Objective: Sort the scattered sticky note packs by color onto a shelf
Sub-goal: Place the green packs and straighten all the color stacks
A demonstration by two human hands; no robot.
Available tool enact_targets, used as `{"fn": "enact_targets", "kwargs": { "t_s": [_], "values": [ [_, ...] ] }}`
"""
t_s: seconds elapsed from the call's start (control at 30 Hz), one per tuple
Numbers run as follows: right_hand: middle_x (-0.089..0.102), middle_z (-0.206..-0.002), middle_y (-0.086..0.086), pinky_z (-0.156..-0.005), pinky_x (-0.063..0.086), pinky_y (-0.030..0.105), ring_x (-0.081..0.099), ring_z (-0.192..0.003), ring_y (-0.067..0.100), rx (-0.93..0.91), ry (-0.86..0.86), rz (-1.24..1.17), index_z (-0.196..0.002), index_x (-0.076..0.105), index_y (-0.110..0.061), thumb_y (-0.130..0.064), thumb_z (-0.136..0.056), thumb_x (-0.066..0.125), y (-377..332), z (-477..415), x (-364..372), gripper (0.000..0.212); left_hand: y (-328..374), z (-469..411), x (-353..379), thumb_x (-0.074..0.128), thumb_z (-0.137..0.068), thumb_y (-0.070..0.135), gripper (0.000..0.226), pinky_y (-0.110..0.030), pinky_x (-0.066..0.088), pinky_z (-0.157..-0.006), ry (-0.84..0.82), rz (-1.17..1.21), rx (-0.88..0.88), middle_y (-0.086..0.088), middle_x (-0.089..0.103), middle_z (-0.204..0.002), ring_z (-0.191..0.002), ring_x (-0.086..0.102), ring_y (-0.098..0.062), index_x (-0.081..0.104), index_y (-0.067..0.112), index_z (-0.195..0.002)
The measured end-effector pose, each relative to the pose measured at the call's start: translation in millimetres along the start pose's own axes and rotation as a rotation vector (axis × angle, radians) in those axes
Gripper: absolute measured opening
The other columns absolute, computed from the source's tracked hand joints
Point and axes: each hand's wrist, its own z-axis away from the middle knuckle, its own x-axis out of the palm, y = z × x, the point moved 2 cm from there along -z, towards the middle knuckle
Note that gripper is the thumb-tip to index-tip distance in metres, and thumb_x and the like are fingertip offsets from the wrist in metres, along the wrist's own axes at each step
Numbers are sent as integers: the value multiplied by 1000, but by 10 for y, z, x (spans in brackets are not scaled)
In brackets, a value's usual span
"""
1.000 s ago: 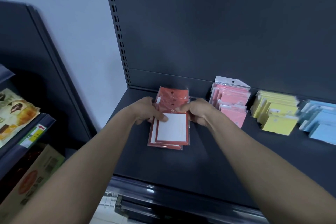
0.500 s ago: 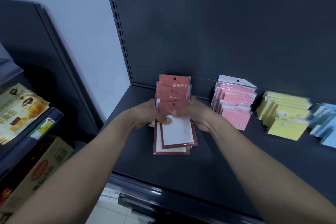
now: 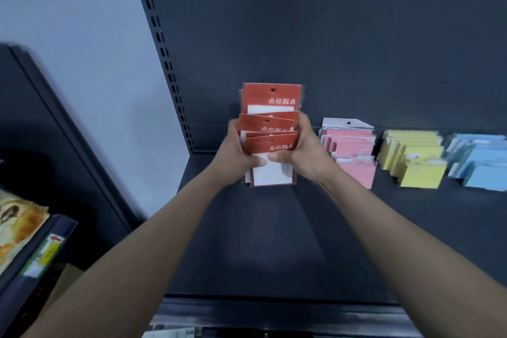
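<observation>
Both hands clamp a fanned stack of red packs at the back of the shelf.

Nearest, the dark shelf (image 3: 274, 241) runs out from its front lip, with a snack bag (image 3: 19, 225) on the neighbouring rack to the left. Further in, the left hand (image 3: 233, 156) and right hand (image 3: 304, 151) grip the red packs (image 3: 270, 129) from either side, fingers curled round the edges and thumbs pressed on the front white panel. Whether the stack's lower edge touches the shelf, I cannot tell. To its right lie pink packs (image 3: 354, 151), then yellow packs (image 3: 414, 159), then blue packs (image 3: 480, 164), in a row along the back panel (image 3: 356, 35).
</observation>
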Motion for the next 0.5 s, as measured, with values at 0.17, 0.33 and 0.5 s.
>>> {"fn": "enact_targets", "kwargs": {
  "t_s": [0.17,0.33,0.5],
  "values": [
    [62,-111,-8,-85,48,19,61,-102,5,85,38,-42,-130,37,-23,-2,-79,75,47,54,56,66,-144,-98,-69,76,-71,0,72,-26,53,-86,-95,57,-12,0,59,-120,-105,61,-10,35,16,-128],
    [63,-109,-8,-86,48,16,61,-99,2,123,81,-59,-126,41,-23,-8,-82,73,125,101,124,57,-296,-120,-62,74,-78,11,69,-27,48,-93,-170,79,-38,5,59,-118,-107,59,-9,32,19,-133],
    [64,-116,-2,-95,49,27,62,-107,11,246,22,-102,-134,37,-21,5,-79,70,347,120,156,68,-388,-128,-11,69,-84,18,67,-14,49,-80,-236,99,-81,17,58,-112,-100,56,5,25,23,-135]
  ]
}}
